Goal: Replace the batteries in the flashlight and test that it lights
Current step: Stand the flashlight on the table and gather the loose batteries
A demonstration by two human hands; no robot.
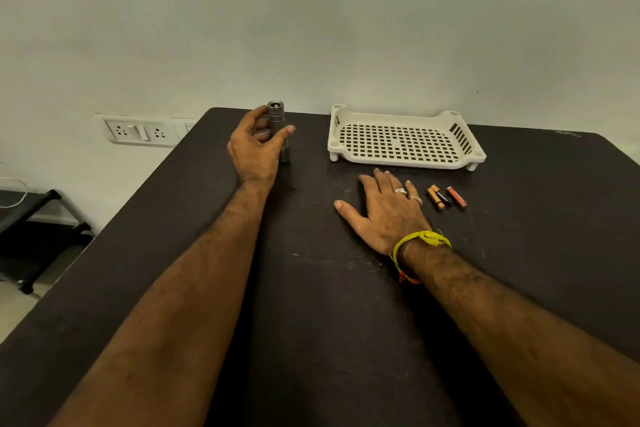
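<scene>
1. The left hand (254,146) gripped a silver flashlight (278,121) that stood upright on the dark counter (311,288), near its far left edge; the fingers (263,135) curled round the barrel and the thumb (284,133) pressed on its near side.
2. The right hand (384,210) lay flat on the counter, palm down, its fingers spread and straight, holding nothing.
3. Two orange-and-black batteries (439,198) lay side by side just right of the right hand, touching each other.
4. A red battery (456,196) lay just beyond them to the right, slightly apart.
5. A cream perforated tray (405,163) stood on short feet at the far side of the counter, beyond the right hand.
6. A yellow thread band (420,240) circled the right wrist.
7. A white socket panel (140,131) sat on the wall to the left.
</scene>
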